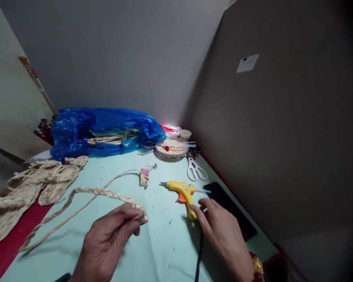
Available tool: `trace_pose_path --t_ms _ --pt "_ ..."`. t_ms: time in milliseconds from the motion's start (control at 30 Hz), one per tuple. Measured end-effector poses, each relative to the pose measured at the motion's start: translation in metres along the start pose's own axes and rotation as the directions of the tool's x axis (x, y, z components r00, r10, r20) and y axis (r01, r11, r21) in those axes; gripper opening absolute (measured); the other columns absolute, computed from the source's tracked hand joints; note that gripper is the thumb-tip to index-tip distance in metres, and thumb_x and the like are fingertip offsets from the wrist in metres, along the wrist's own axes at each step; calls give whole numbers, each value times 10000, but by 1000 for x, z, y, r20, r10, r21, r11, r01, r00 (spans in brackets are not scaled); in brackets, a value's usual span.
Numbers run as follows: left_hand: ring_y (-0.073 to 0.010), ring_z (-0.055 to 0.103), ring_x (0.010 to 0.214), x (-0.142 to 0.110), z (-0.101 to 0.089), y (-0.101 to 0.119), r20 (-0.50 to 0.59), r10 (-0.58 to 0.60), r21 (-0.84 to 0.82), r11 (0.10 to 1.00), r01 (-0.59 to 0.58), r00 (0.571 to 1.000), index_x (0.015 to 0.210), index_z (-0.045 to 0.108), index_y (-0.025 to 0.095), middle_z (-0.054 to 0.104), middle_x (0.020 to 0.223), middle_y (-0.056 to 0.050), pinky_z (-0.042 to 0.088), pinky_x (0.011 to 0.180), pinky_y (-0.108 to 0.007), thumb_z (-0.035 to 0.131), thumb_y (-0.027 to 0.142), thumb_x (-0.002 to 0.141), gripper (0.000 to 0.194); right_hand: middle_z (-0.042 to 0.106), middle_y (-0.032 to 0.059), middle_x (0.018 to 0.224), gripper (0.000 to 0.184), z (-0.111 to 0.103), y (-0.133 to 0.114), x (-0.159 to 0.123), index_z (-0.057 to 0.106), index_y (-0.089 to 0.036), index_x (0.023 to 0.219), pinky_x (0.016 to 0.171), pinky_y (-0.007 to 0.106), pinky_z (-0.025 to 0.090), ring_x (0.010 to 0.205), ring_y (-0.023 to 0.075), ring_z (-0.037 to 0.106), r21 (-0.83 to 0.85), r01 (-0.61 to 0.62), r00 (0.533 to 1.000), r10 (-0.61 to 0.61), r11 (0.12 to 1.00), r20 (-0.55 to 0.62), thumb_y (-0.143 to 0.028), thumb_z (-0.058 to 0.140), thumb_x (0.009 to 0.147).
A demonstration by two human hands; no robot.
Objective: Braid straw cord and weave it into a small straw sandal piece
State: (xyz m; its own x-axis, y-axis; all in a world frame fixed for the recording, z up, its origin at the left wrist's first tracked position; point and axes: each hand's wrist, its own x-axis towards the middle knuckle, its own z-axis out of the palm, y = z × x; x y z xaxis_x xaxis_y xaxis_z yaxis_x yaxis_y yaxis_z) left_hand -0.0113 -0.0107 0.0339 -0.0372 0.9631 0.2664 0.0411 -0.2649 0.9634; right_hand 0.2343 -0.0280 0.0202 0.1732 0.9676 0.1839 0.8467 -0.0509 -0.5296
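My left hand (110, 235) is closed in a pinch on the end of a braided straw rope (85, 192) that loops across the pale green table (161, 239). The rope's far end carries a pink binder clip (145, 171). My right hand (220, 231) reaches toward a yellow glue gun (182, 192) lying on the table, its fingertips touching the butt of the handle, fingers stretched out and holding nothing. The gun's black cord (199, 258) runs toward me.
A black phone (232, 207) lies right of the glue gun. White scissors (195, 169), a small woven basket (172, 150) with glue sticks and a paper cup (185, 134) sit behind. A blue plastic bag (100, 131) of straw is at the back; coiled braid (32, 184) lies left.
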Motion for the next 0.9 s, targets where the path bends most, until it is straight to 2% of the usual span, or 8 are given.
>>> trace_pose_path --t_ms 100,233,367,467,633,700,767,900 --pt "-101 622 598 1 -4 -4 -13 -27 -35 999 26 1000 861 779 356 767 895 46 522 583 -180 709 231 821 148 630 84 808 342 10 13 5 595 -225 793 588 346 355 656 271 603 -79 -45 999 47 996 27 -530 510 922" --pt "-114 633 613 8 -11 -7 66 1 -59 998 3 998 828 792 314 726 853 15 525 576 -195 699 220 836 133 622 68 734 298 17 7 20 539 -232 750 576 320 269 649 276 583 -80 -79 995 83 994 48 -501 569 874" --pt "-110 609 614 16 -17 3 63 2 -70 998 2 998 778 777 294 691 799 16 488 555 -186 664 219 852 154 577 39 620 245 18 2 35 501 -244 669 561 318 221 557 236 504 26 -111 992 109 993 61 -419 616 796" --pt "-117 592 606 20 -21 12 62 -18 -102 995 25 998 765 760 274 666 743 18 465 546 -191 644 230 848 150 544 1 578 217 19 3 38 472 -248 691 530 305 270 519 198 460 208 -148 987 130 967 97 -396 622 741" --pt "-133 537 587 29 -35 17 220 -5 -19 1000 9 976 708 703 229 617 653 5 436 549 -208 595 295 888 220 571 -25 720 431 8 -12 32 493 -227 1084 527 289 423 540 165 516 571 -182 979 92 800 183 -552 583 815" --pt "-138 532 588 33 -40 18 256 -1 2 1000 0 967 690 691 220 605 635 1 429 550 -212 594 302 892 238 569 -12 762 464 -3 -27 33 544 -217 1081 547 267 432 590 150 528 673 -187 972 36 716 232 -567 643 793" --pt "-135 526 584 36 -42 19 234 -5 -3 1000 6 972 677 686 220 598 627 8 419 548 -211 601 301 883 237 599 2 759 395 -13 -44 37 586 -200 1029 535 235 399 564 113 499 816 -287 929 -61 503 364 -481 721 788" --pt "-123 505 578 41 -44 22 156 -3 -6 1000 4 988 636 658 227 579 609 28 395 555 -206 594 280 868 247 560 -29 544 371 -22 -66 52 607 -164 1091 450 224 266 415 73 367 828 -302 844 -270 473 463 -469 644 883"
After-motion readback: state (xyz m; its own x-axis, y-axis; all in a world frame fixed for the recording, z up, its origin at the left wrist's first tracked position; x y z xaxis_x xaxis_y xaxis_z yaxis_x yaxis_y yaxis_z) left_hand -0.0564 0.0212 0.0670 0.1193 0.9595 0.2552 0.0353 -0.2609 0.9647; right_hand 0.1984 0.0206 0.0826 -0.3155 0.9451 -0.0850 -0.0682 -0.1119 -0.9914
